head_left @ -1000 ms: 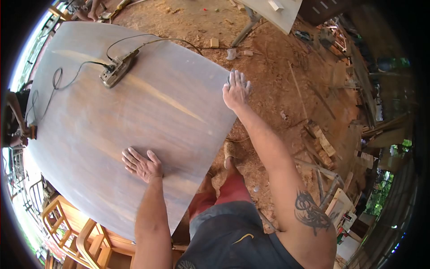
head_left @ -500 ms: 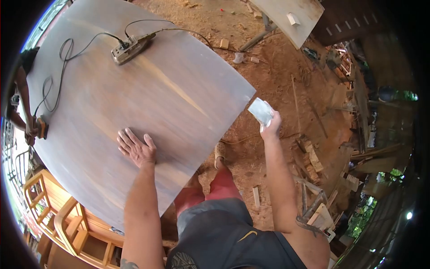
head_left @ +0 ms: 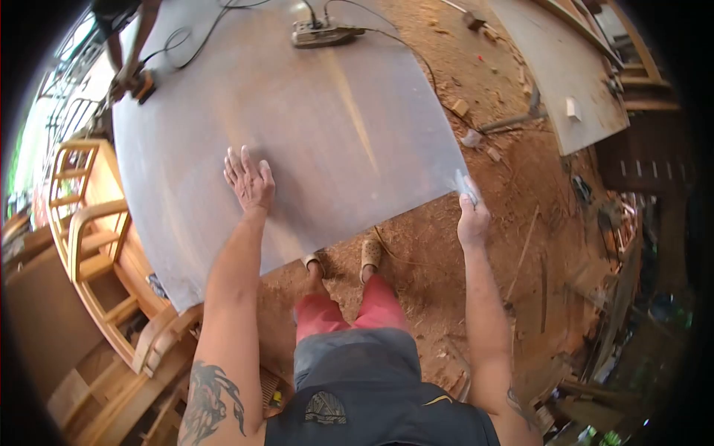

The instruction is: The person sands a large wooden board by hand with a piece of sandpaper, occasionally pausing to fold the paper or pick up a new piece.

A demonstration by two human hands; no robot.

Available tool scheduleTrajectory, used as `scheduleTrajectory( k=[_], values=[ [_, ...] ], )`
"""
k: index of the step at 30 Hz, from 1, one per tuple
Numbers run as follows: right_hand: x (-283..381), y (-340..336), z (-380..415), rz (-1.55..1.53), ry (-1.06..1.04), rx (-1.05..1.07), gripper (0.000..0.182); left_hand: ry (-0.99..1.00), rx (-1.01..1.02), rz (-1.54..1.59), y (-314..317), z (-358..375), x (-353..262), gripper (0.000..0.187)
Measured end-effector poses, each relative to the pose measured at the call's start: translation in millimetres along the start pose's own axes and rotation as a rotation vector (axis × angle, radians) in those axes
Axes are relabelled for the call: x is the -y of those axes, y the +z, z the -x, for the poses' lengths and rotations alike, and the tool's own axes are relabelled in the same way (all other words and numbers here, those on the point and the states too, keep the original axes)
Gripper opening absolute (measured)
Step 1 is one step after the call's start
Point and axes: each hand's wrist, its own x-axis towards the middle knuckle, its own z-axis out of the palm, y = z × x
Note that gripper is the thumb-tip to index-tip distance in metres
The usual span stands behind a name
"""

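A large wooden panel (head_left: 305,111) with a dusty, whitish-grey surface lies in front of me. My left hand (head_left: 251,182) is over its middle, palm down with fingers spread, and appears to rest on it. At the panel's near right corner, my right hand (head_left: 474,219) grips a folded, dust-coated piece of sandpaper (head_left: 465,183). The sandpaper is seen nearly edge-on and seems to touch the corner's edge. My thumb lies along one side of it, while the other fingers are mostly hidden.
A power strip (head_left: 320,34) with plugged-in cords lies on the panel's far part. Another person's hand holds an orange and black power sander (head_left: 144,86) at the left edge. Wooden chair frames (head_left: 95,215) stand at left. Wood scraps (head_left: 460,108) and shavings cover the dirt floor.
My view has turned and shifted. The sandpaper in my right hand has come from beside the corner to its edge and tilted from face-on to nearly edge-on. My left hand stays spread over the panel.
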Motion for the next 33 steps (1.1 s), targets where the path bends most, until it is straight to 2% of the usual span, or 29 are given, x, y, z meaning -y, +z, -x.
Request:
scheduleTrajectory(
  k=[2,5,7,9,11,14,16,19,21,24,26,28,29,30,31,32,33],
  values=[
    [-8.4,-2.9,-2.0,0.448,-0.352,0.004,0.049,-0.125,-0.044,0.036,-22.6,36.7,15.9,0.070],
    [-47.8,3.7,-15.4,0.553,-0.450,0.120,0.049,-0.268,-0.031,-0.039,-65.9,107.1,46.6,0.067],
    [-62.7,6.0,-21.2,0.620,-0.494,0.196,0.057,-0.386,-0.003,-0.110,-96.4,150.7,75.1,0.065],
    [-58.2,7.1,-23.2,0.731,-0.551,0.206,0.063,-0.499,0.012,-0.191,-122.5,192.2,121.3,0.064],
    [-65.5,10.9,-28.7,0.787,-0.520,0.215,0.070,-0.580,0.053,-0.269,-146.7,227.8,171.3,0.063],
    [-69.4,17.6,-30.5,0.901,-0.484,0.228,0.075,-0.718,0.130,-0.321,-178.5,252.1,227.8,0.061],
    [-80.8,23.6,-29.8,0.927,-0.533,0.199,0.079,-0.797,0.148,-0.338,-192.8,252.7,255.2,0.060],
    [-93.3,36.2,-21.1,0.982,-0.527,0.145,0.083,-0.747,0.133,-0.254,-201.1,227.0,289.6,0.060],
    [-103.1,53.6,-17.3,1.047,-0.518,0.060,0.083,-0.614,0.068,-0.251,-188.9,204.8,321.2,0.061],
    [-76.5,107.1,30.4,1.093,-0.396,0.046,0.083,-0.460,0.105,-0.243,-176.1,161.2,334.3,0.063],
    [-59.7,161.3,81.3,0.995,-0.666,-0.008,0.082,-0.369,0.066,-0.214,-164.4,140.9,328.1,0.062],
    [-12.2,227.3,152.9,0.904,-0.745,0.102,0.081,-0.373,-0.043,-0.261,-134.4,144.3,335.1,0.064],
    [16.0,261.7,191.1,0.798,-0.718,0.174,0.081,-0.370,-0.102,-0.287,-123.9,144.0,337.0,0.065],
    [25.2,297.3,222.2,0.660,-0.743,0.245,0.082,-0.406,-0.073,-0.258,-127.8,141.0,332.1,0.069],
    [43.3,328.4,255.4,0.735,-0.682,0.346,0.077,-0.412,-0.063,-0.253,-131.6,140.8,329.9,0.069],
    [73.3,358.8,283.3,0.577,-0.735,0.412,0.079,-0.416,-0.050,-0.252,-136.3,142.1,327.9,0.069],
    [87.2,387.8,307.9,0.547,-0.763,0.578,0.079,-0.415,-0.047,-0.247,-137.1,138.8,326.5,0.069]
  ],
)
